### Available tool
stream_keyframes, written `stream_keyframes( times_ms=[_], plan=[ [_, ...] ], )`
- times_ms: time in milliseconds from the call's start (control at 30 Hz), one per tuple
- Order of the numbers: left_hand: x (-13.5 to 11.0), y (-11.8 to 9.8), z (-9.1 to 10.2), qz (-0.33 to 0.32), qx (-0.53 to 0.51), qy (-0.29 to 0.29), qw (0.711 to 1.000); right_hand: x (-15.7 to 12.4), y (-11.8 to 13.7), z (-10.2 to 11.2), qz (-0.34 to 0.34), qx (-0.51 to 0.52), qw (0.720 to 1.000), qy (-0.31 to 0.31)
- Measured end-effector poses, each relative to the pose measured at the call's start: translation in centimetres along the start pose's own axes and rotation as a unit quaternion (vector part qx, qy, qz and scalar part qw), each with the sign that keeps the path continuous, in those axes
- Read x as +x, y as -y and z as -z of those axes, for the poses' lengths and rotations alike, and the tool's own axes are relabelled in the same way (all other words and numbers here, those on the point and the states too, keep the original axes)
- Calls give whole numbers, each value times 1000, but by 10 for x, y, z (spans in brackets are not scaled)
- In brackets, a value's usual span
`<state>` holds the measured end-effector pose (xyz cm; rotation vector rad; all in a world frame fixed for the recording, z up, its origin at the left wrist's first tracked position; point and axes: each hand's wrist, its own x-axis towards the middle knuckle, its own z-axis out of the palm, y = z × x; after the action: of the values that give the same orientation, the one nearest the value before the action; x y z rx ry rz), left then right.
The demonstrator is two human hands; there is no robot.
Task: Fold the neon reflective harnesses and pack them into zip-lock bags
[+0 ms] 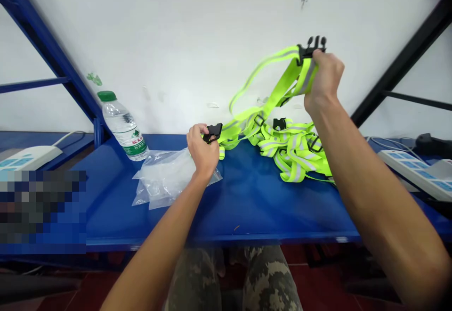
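Observation:
My right hand [325, 80] is raised at the upper right, its fingers closed on a black pronged buckle half [312, 51] and the neon-yellow reflective strap [284, 82] attached to it. Low over the plastic bags, my left hand [203, 151] grips the black socket half of a buckle [213, 132]. Between the two hands the webbing hangs in loops, with a black slider [259, 119] on it. A tangled heap of similar yellow straps [298, 153] lies on the blue table below my right hand, another black buckle [279, 123] showing at its top.
Clear plastic bags [165, 179] lie flat on the blue table [240, 207]. A water bottle with a green cap [123, 125] leans beyond them. Power strips rest at the left [30, 158] and right [420, 169]. Blue and black frame posts flank the white wall [197, 33].

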<state>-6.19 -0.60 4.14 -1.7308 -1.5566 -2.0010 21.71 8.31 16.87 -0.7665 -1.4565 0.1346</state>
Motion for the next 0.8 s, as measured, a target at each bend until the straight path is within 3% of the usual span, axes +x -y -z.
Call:
stream_keyframes(
  times_ms=[33,67,100,233,333,500,667,800],
  plan=[
    [0,1,0,-1,1,1,1000,-3,7,-2,-38,21,998,-49],
    [-1,1,-1,-3,1,2,1000,-12,15,-6,-74,42,995,-57],
    [-2,1,-1,-5,1,2,1000,-25,24,-11,-106,60,992,-39],
    [-4,-1,-2,-21,-6,4,1000,-91,44,-33,-165,112,970,137],
    [-5,-1,-1,-29,-11,28,999,-124,36,-41,-206,131,954,175],
    [-9,-2,-1,-20,-8,82,996,-143,14,-41,-245,106,955,128],
    [-15,-6,-3,-21,1,178,984,-157,15,-39,-208,109,953,190],
    [-16,-10,-4,-24,-52,211,976,-164,11,-38,-219,101,956,167]
  ],
)
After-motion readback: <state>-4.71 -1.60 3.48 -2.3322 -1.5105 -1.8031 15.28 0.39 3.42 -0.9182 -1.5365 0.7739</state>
